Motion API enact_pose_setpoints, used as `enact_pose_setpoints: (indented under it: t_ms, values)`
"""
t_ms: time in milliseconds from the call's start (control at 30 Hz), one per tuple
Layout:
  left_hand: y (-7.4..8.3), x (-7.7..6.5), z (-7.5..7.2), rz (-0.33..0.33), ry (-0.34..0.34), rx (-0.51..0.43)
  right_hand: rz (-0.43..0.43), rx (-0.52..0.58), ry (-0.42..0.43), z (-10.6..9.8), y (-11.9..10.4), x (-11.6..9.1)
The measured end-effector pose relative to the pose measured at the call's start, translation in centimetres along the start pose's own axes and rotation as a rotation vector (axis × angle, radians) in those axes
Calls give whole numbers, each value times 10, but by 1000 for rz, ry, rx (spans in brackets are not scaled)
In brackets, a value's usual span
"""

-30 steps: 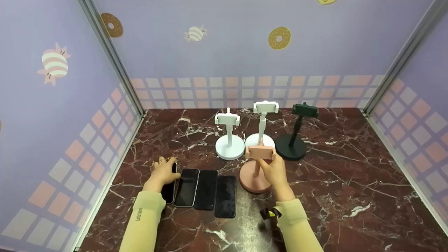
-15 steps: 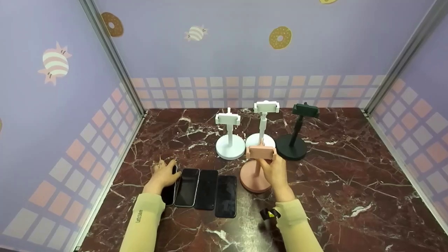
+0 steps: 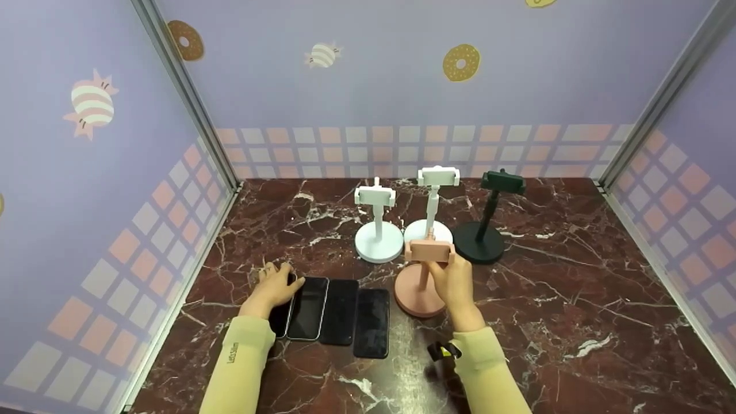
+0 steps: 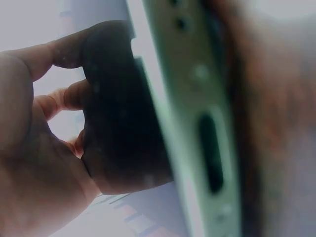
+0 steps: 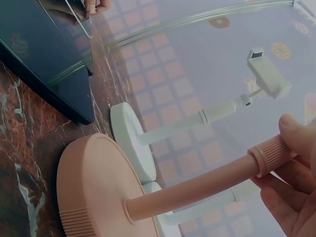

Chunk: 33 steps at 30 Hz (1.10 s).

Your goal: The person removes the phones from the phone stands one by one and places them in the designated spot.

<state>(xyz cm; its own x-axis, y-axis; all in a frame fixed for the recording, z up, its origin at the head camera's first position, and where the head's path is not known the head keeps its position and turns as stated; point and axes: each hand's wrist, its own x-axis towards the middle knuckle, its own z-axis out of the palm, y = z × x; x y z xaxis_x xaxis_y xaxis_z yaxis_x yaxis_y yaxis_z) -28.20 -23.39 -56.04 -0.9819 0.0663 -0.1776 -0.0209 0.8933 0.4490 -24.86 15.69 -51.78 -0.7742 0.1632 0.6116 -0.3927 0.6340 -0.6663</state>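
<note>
Lavender walls printed with doughnuts and striped sweets enclose a red-brown marble tabletop (image 3: 575,276), on which four dark phones are laid side by side near the front left and four phone stands are grouped at the centre. At the left end of the row, the leftmost phone (image 3: 280,319) is gripped at its far end by the left hand (image 3: 275,284), whose fingers are curled over the top edge; in the left wrist view the thumb and fingers are seen wrapped round the dark body of the phone (image 4: 118,113), with its pale metal edge seen close to the lens. The forearm, in a pale yellow sleeve (image 3: 238,368), is stretched forward from the lower left. The other three phones (image 3: 339,313) are left lying flat, just beside one another. To their right, the pink stand (image 3: 418,287) is held upright by the right hand (image 3: 454,282), the fingers closed round the upper stem just below the clamp; the right wrist view shows the ribbed collar of the stem (image 5: 269,155) pinched between thumb and fingers, with the round pink base planted on the marble. Behind it, two white stands (image 3: 378,230) and a black stand (image 3: 486,227) are seen standing untouched.
</note>
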Motion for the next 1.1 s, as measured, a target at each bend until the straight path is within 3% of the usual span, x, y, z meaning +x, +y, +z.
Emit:
enact_pose_setpoints:
  t_ms: [467, 800, 1100]
  values:
    - [1, 3, 2, 10, 26, 70, -15, -2, -11, -1, -2, 2]
    - [5, 2, 4, 38, 50, 96, 3, 19, -78, -4, -14, 7]
    - [8, 2, 4, 30, 52, 92, -77, 20, -80, -5, -33, 19]
